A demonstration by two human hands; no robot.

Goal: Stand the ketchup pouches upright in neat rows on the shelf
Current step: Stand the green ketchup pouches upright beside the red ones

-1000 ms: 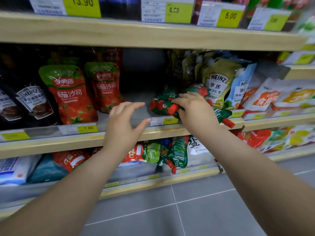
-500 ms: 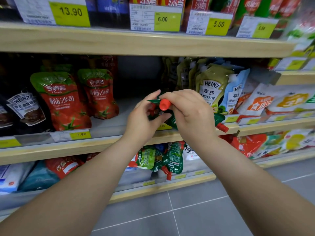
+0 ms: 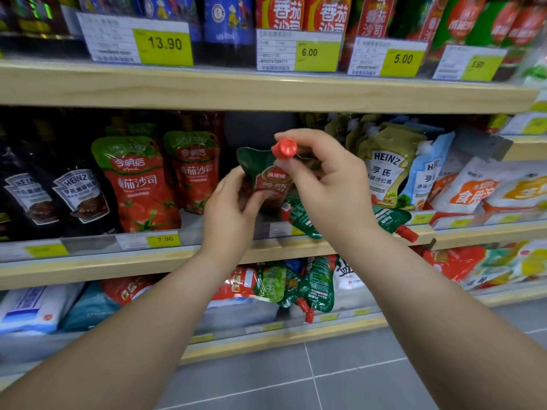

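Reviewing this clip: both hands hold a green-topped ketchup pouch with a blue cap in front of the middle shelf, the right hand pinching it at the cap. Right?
Not quite: the cap is red, not blue, as the head view shows. The rest holds: the left hand and right hand hold the green-topped ketchup pouch in front of the middle shelf, right hand at the cap.

Our right hand [image 3: 328, 184] covers most of the ketchup pouch [image 3: 263, 176] we hold, so we cannot read its whole label. Our left hand [image 3: 231, 220] hides its bottom. A second green pouch [image 3: 390, 220] lies partly behind our right wrist. The small print on the price tags [image 3: 299, 51] is too blurry to read. The bottles [image 3: 296, 10] on the top shelf [image 3: 266, 93] are cut off by the picture's edge.
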